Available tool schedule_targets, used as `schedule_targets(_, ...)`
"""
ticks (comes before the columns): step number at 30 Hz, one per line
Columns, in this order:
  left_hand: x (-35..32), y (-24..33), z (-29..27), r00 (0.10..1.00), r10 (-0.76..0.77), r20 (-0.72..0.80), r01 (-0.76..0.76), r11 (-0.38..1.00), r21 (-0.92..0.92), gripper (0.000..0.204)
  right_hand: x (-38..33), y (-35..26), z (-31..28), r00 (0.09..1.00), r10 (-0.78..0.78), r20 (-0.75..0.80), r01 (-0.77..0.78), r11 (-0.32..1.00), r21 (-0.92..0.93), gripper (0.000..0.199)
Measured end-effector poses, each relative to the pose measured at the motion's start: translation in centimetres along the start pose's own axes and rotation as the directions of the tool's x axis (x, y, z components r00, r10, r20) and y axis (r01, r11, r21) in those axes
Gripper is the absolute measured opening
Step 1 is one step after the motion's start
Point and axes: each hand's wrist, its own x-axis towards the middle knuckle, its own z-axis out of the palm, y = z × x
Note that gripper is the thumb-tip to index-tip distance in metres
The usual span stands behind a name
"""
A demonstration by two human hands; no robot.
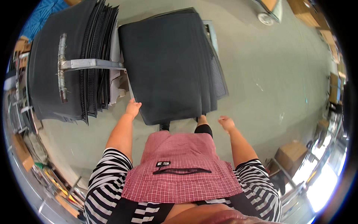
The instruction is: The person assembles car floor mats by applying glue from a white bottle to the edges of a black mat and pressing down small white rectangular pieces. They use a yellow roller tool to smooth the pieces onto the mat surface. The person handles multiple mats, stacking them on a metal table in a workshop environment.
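Note:
A stack of large black sheets (164, 67), like rubber mats, lies in front of me with its right-hand edges fanned out. At the stack's lower left edge, my left hand (133, 108) pinches the rim of a black sheet between thumb and fingers. My right hand (226, 123) is off the stack's lower right corner, touching nothing, its fingers loosely bent and apart. One sheet with a textured grey underside (219, 76) sticks out at the right of the stack.
More black sheets (56, 78) hang to the left, beside a metal bar (91, 64) with a wrapped crosspiece. Brownish paper (115, 84) shows between the piles. A caster wheel (265, 18) stands at the far right. Cardboard boxes (292, 155) and racks line the sides.

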Motion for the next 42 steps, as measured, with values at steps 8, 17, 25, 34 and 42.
schedule_targets(8, 12.3, -0.8, 2.5, 0.955, -0.142, -0.259, 0.080, 0.969, -0.235, 0.092, 17.8, 0.7, -2.5, 0.874, 0.482, -0.065, -0.340, 0.701, 0.627, 0.099)
schedule_targets(17, 18.2, -2.2, -0.4, 0.963, -0.266, -0.045, 0.185, 0.771, -0.610, 0.077, 22.3, -0.8, 0.1, 0.988, 0.066, 0.143, -0.150, 0.127, 0.980, 0.082)
schedule_targets(25, 18.6, -2.3, -3.0, 0.973, -0.185, 0.139, 0.230, 0.689, -0.688, 0.104, 19.7, -1.3, 0.3, 0.994, 0.087, 0.058, -0.078, 0.240, 0.968, 0.074)
schedule_targets(34, 17.3, 0.4, -3.0, 0.983, -0.066, 0.171, 0.179, 0.556, -0.811, 0.090, 14.4, -5.2, -0.4, 0.994, 0.011, -0.112, 0.105, 0.269, 0.958, 0.048)
schedule_targets(42, 10.1, 12.9, -2.9, 0.999, 0.010, 0.031, 0.014, 0.732, -0.682, 0.060, 7.8, -12.2, -1.2, 0.757, -0.267, -0.596, 0.517, 0.803, 0.297, 0.036)
